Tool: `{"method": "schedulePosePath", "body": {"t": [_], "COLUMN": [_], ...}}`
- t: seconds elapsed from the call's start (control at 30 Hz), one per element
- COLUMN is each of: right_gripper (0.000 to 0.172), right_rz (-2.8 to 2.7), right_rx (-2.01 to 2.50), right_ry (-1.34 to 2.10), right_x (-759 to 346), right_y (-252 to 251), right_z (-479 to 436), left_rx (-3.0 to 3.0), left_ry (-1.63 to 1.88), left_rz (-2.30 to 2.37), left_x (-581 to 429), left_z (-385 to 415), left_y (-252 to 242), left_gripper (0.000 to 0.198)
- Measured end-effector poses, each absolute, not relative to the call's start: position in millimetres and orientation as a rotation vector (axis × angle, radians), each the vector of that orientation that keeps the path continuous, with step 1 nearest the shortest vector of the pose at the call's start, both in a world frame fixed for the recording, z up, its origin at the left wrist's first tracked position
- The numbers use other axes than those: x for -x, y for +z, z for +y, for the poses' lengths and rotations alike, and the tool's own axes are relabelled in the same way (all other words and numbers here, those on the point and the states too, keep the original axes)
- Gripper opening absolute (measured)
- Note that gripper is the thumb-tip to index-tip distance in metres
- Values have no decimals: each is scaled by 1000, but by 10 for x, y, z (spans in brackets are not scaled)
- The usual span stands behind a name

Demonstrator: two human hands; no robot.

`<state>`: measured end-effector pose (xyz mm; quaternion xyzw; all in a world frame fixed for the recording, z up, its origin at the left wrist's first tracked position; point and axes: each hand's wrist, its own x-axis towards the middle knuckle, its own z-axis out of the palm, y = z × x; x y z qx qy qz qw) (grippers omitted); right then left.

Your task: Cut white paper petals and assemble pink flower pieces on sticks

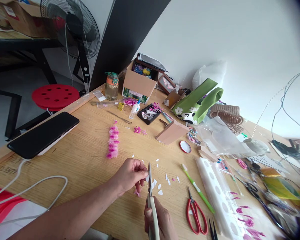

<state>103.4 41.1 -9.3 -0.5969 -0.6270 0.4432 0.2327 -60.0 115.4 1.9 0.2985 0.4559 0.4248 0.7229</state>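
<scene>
Between the thumb and fingers of my left hand (132, 175) is a small white paper piece (147, 178), partly hidden by the fingertips. My right hand (161, 218) grips a pair of scissors (150, 186) with pale handles, its blades pointing away from me beside the paper piece. Several small white petal-shaped cutouts (160, 192) lie scattered on the table around the blades. Below my left hand sits a small pink piece (137, 192). A row of fuzzy pink strips (113, 141) lies farther off to the left.
To the right lie a green toothbrush (198, 188), red-handled pliers (196, 213), black tweezers (212, 230) and a roll of dotted clear film (217, 196). A phone (43, 133) stands at the left. Behind are a glue bottle (134, 109), a black tray (150, 115) and a green bag (197, 103).
</scene>
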Motion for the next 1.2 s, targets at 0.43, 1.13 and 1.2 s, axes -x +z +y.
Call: {"method": "schedulePosePath", "body": {"t": [0.43,1.13,1.2], "right_gripper": [42,27,27], "right_rz": [-1583,-1375,-1366], "right_rx": [1628,1562,1547], "right_ry": [1258,1282,1291], "right_x": [-1100,-974,-965], "right_y": [148,354,362], "right_z": [659,893,883], "left_rx": [-635,-807,-810], "left_ry": [869,762,770], "left_rz": [957,915,916], "left_x": [623,616,612], "left_z": [1142,1113,1116], "left_y": [125,89,76], "left_gripper": [31,34,36]}}
